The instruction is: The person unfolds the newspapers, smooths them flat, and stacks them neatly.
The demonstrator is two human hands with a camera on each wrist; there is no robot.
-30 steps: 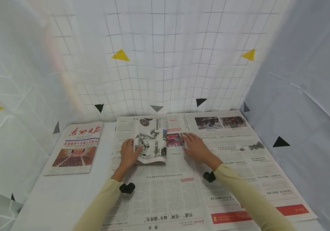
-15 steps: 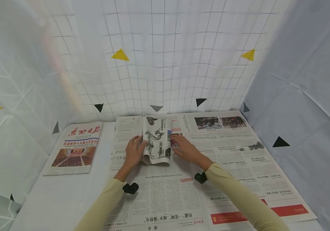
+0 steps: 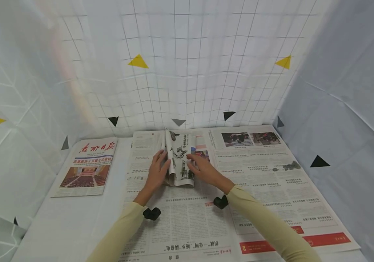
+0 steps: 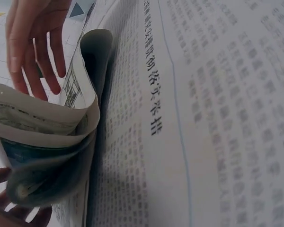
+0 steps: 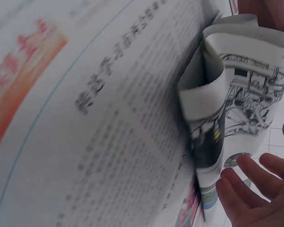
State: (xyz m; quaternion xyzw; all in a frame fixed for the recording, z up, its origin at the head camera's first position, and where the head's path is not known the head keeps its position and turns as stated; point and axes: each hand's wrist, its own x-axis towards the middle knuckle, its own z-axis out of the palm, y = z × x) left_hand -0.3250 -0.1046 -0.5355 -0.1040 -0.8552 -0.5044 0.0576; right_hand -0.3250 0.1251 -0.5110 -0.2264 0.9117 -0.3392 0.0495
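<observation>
A folded newspaper [image 3: 181,160] with a black-and-white drawing lies on the spread newspaper sheets. Its left part is bent up, and the near end shows curled layers. My left hand [image 3: 156,171] is against the raised left side, fingers nearly straight, pushing on the paper. In the left wrist view its fingertips [image 4: 38,217] are partly hidden behind the curled newspaper [image 4: 61,137]. Over the right part of the fold is my right hand [image 3: 204,170], its fingers loosely extended and spread. The right wrist view shows these fingers beside the drawing [image 5: 255,99], not wrapped round the paper.
Another folded newspaper [image 3: 85,171] with a red title lies to the left on the white table [image 3: 72,225]. The spread newspaper [image 3: 272,193] reaches the right side. White sheeting [image 3: 187,72] with grid lines rises behind, and pale walls [image 3: 347,109] stand at both sides.
My left hand has moved right, bending the left side of the folded newspaper up and narrowing it. My right hand has come left from beside the paper to over its right part.
</observation>
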